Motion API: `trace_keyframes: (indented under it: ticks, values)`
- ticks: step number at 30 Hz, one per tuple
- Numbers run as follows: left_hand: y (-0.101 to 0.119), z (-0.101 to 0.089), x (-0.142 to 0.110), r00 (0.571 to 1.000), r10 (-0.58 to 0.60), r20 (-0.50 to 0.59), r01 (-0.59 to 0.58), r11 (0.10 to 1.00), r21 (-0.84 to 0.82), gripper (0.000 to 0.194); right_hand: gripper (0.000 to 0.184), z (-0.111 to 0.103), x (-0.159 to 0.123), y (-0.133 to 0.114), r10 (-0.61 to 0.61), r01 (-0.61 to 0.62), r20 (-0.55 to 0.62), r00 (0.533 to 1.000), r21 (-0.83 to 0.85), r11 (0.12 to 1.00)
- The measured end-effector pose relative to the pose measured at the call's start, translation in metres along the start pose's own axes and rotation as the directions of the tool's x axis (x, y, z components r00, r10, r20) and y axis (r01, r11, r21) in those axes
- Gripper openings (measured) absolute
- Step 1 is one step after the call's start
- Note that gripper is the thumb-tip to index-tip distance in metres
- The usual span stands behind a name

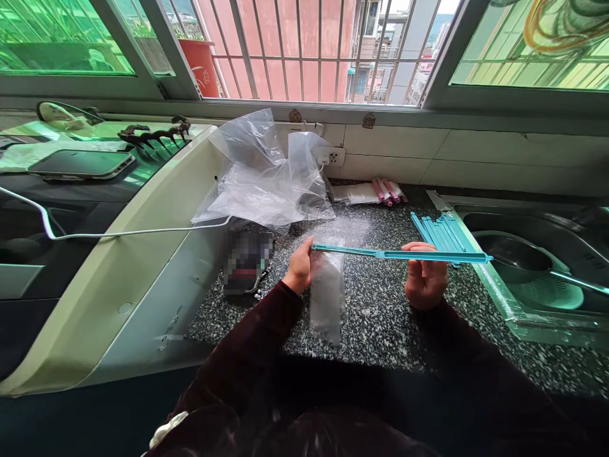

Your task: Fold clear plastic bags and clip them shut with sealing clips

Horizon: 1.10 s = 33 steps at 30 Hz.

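A long blue bag sealing clip (404,255) is unfolded almost straight, level above the counter, with its hinge near the middle. My left hand (299,268) is closed on its left end. My right hand (427,279) pinches its right half from below. Beneath the clip, beside my left hand, is a clear flat plastic bag (326,298); whether my left fingers also grip the bag's top, I cannot tell. Several more blue clips (440,233) lie in a pile just behind my right hand.
Crumpled clear plastic bags (266,184) lie at the back left, near a wall socket (334,157). A packet with pink strips (387,190) rests against the tiles. On the right is a sink (504,304) holding a pan (514,252). A blurred dark object (247,261) is left of my left hand.
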<state>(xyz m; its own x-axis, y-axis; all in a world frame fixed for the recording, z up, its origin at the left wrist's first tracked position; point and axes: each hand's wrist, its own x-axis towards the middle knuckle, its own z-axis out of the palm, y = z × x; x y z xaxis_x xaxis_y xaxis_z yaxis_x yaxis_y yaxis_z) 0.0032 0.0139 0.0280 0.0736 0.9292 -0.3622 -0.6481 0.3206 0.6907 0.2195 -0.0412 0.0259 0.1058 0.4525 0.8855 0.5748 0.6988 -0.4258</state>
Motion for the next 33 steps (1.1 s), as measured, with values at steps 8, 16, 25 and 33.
trace_keyframes:
  ticks: [8, 16, 25, 33]
  values:
    - [0.000, -0.001, 0.000, 1.000, -0.007, 0.014, 0.007, 1.000, -0.014, 0.023, 0.014, -0.001, -0.002, 0.003, 0.006, -0.006, 0.012, 1.000, 0.040, 0.999]
    - [-0.002, -0.006, 0.005, 1.000, 0.025, -0.004, -0.025, 0.998, 0.057, 0.026, 0.012, -0.003, -0.005, 0.014, -0.020, 0.025, 0.073, 0.997, -0.055, 0.998]
    - [-0.005, -0.010, 0.012, 0.996, 0.088, -0.032, -0.084, 0.991, 0.101, 0.020, 0.025, 0.000, 0.000, 0.014, -0.051, 0.061, 0.230, 0.972, -0.040, 0.997]
    - [-0.008, -0.007, 0.007, 0.999, 0.038, 0.000, -0.038, 0.993, 0.113, 0.025, 0.024, 0.011, -0.005, 0.015, 0.053, -0.025, 0.392, 0.919, -0.077, 0.997]
